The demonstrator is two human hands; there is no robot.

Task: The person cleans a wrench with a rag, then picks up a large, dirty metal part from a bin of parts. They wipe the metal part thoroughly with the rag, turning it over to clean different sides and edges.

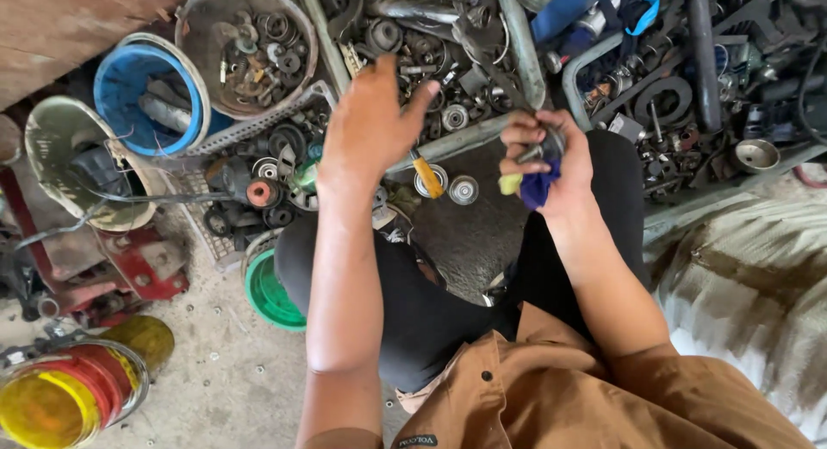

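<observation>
My left hand reaches forward with fingers spread over a metal tray of bearings, rings and small machine parts; it holds nothing. My right hand is closed around a small dark metal part together with a blue rag and something yellow at its lower edge. A yellow-handled tool lies on the ground between the hands, next to two round silver bearings. My knees in black trousers sit below the hands.
A blue bucket and a grey tub of washers stand at the upper left. A green lid lies by my left knee. Yellow and red lenses sit at lower left. More scrap metal parts fill the upper right.
</observation>
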